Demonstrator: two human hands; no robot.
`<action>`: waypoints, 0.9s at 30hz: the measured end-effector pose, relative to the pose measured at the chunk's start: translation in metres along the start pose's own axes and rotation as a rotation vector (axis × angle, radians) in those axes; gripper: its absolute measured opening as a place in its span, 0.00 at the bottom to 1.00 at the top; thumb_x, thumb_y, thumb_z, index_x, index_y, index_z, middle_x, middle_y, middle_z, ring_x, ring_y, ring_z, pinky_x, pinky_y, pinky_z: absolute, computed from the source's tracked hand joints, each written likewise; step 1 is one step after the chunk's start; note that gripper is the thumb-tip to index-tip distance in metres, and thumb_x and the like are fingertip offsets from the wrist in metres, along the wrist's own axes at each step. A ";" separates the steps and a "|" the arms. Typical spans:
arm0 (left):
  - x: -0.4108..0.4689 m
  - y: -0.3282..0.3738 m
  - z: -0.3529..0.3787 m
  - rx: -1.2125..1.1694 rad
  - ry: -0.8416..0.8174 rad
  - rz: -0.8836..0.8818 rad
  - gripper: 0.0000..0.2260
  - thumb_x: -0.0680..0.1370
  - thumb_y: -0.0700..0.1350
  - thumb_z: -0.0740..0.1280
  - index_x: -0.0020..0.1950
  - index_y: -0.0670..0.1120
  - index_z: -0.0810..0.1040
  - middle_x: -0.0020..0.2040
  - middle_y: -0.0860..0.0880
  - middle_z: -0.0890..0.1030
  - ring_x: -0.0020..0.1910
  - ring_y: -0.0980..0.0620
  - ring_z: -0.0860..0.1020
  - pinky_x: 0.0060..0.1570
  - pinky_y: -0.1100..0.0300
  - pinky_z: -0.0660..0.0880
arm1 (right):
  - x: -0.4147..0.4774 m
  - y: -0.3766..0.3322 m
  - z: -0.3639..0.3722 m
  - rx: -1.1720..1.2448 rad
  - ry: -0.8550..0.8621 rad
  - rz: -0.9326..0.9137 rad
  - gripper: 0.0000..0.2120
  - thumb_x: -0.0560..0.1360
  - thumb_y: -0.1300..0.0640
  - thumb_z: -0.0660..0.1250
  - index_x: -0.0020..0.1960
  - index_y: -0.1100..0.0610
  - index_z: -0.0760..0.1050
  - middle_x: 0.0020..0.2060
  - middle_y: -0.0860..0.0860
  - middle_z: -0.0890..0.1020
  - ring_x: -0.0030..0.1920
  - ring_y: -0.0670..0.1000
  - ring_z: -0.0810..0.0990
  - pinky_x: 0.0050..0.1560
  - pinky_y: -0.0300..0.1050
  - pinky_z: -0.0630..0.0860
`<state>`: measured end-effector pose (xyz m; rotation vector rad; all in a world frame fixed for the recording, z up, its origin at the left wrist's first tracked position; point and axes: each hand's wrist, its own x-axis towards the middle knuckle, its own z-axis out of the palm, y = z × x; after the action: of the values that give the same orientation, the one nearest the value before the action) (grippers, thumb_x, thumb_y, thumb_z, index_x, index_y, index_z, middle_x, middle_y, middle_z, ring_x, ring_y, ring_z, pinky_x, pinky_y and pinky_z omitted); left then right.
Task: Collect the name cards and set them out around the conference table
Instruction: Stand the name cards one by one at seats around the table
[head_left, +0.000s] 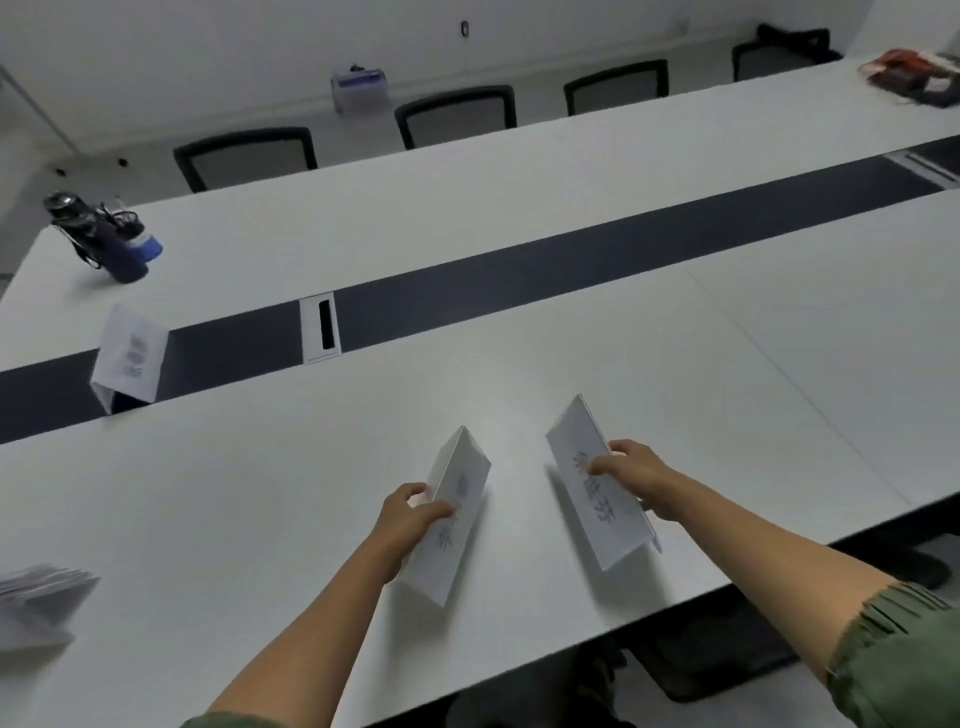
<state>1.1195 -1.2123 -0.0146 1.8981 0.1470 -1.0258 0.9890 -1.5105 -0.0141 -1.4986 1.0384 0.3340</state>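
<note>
Your left hand (415, 512) pinches the first name card (457, 540) at its fold. Your right hand (631, 470) grips the second name card (597, 499), just to its right. Both are low over the near worktop (260, 493); contact cannot be told. A standing card (130, 358) is set far left, and a stack of cards (36, 603) waits near left. Assessment: early stage, most places unset.

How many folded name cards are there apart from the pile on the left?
3. First card in the left hand; second card in the right hand; third card standing on the dark strip, far left. The blurred pile can't be counted.
</note>
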 end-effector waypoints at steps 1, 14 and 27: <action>0.008 0.003 0.006 -0.001 0.021 -0.018 0.29 0.66 0.50 0.75 0.65 0.52 0.70 0.57 0.47 0.78 0.48 0.47 0.81 0.41 0.55 0.77 | 0.015 -0.005 -0.005 -0.028 -0.021 0.005 0.34 0.72 0.54 0.71 0.74 0.53 0.62 0.59 0.56 0.78 0.53 0.58 0.81 0.48 0.52 0.78; 0.074 0.014 0.039 0.066 0.190 -0.067 0.34 0.62 0.53 0.72 0.68 0.52 0.69 0.50 0.45 0.77 0.47 0.46 0.79 0.46 0.52 0.77 | 0.114 -0.037 -0.028 -0.352 -0.045 -0.067 0.36 0.73 0.49 0.68 0.76 0.54 0.57 0.67 0.55 0.72 0.59 0.59 0.75 0.58 0.56 0.75; 0.108 0.025 0.031 0.276 0.211 0.008 0.31 0.70 0.50 0.72 0.72 0.51 0.66 0.57 0.48 0.75 0.52 0.47 0.76 0.47 0.55 0.72 | 0.122 -0.039 -0.018 -0.602 0.052 -0.109 0.30 0.76 0.46 0.63 0.74 0.55 0.60 0.60 0.55 0.78 0.49 0.55 0.75 0.47 0.48 0.70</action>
<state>1.1829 -1.2825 -0.0798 2.2553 0.1238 -0.8727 1.0801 -1.5816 -0.0728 -2.1015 0.9334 0.5658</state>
